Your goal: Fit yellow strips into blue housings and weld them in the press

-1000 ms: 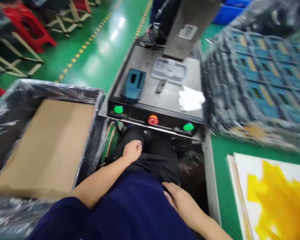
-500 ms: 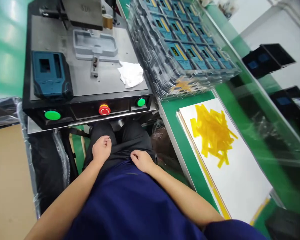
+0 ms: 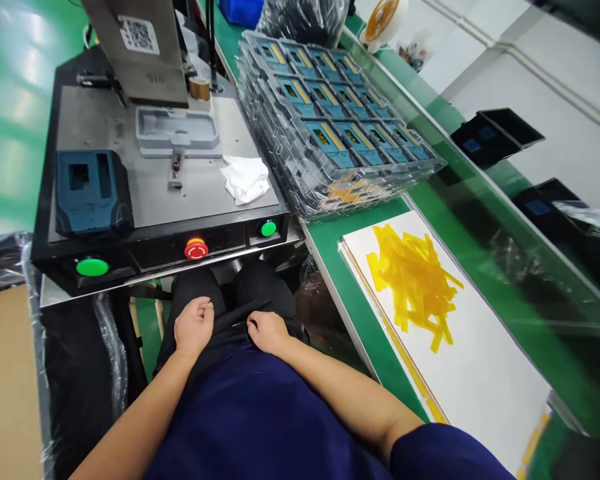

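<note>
While seated at the press, both hands down in the lap, at the near edge of the view. Far left: brown cardboard beside crinkled plastic film. Next, on the press table, a blue housing lying flat, with a green button on the front panel just near of it. Left hand resting on the dark trousers, fingers curled into a loose fist, gripping nothing. Beyond it on the panel, a red stop button. Farther off, a grey fixture under the press head, and a crumpled white cloth to its near right. Right hand just beside the left, not touching it, lying on the trousers at the hem of the blue shirt, fingers bent down onto the fabric; cannot tell whether pinching it. Second green button at the panel's right end. Further right, stacked clear trays of blue parts, then, nearer, a white sheet bearing a heap of yellow strips. Black boxes far right.
</note>
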`<move>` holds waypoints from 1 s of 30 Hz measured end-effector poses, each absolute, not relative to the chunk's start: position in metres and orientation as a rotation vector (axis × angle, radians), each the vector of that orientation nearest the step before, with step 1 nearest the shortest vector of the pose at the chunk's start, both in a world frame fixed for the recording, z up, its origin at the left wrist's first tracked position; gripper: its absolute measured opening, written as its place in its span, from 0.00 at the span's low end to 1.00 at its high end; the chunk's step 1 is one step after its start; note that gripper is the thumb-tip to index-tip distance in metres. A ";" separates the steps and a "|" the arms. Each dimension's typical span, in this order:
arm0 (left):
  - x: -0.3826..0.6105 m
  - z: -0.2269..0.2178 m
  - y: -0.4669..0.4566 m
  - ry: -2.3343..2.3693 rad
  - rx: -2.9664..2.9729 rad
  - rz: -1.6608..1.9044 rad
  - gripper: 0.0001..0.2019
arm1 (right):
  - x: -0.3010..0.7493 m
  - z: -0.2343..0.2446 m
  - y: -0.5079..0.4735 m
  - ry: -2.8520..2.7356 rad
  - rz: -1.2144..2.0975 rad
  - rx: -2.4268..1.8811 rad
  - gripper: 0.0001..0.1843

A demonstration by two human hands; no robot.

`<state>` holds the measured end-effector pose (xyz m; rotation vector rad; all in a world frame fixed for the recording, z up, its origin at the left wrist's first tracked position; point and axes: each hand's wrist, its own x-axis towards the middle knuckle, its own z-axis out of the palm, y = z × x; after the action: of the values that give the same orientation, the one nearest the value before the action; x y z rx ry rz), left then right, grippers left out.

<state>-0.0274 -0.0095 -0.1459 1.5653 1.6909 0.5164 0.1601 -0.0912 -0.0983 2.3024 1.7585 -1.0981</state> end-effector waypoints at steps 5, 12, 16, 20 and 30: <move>-0.037 -0.133 -0.001 1.493 1.174 0.511 0.26 | 0.155 -0.098 -0.072 1.692 -1.102 2.197 0.15; -0.103 -0.063 -0.009 1.579 1.285 0.660 0.28 | 0.160 -0.099 -0.039 1.625 -1.238 2.025 0.09; -0.168 -0.031 -0.015 2.129 1.512 1.033 0.20 | 0.163 -0.101 -0.032 1.594 -1.354 1.904 0.13; -0.237 -0.030 -0.011 2.546 1.489 0.878 0.18 | 0.165 -0.113 -0.027 1.640 -1.392 1.731 0.17; -0.277 -0.120 -0.069 2.350 1.091 -0.274 0.38 | 0.170 -0.144 -0.027 1.540 -1.598 1.746 0.18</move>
<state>-0.2772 -0.0694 -0.1201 1.0910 2.3504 -0.2741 0.1700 -0.0267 -0.1443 1.7458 1.5398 -1.5985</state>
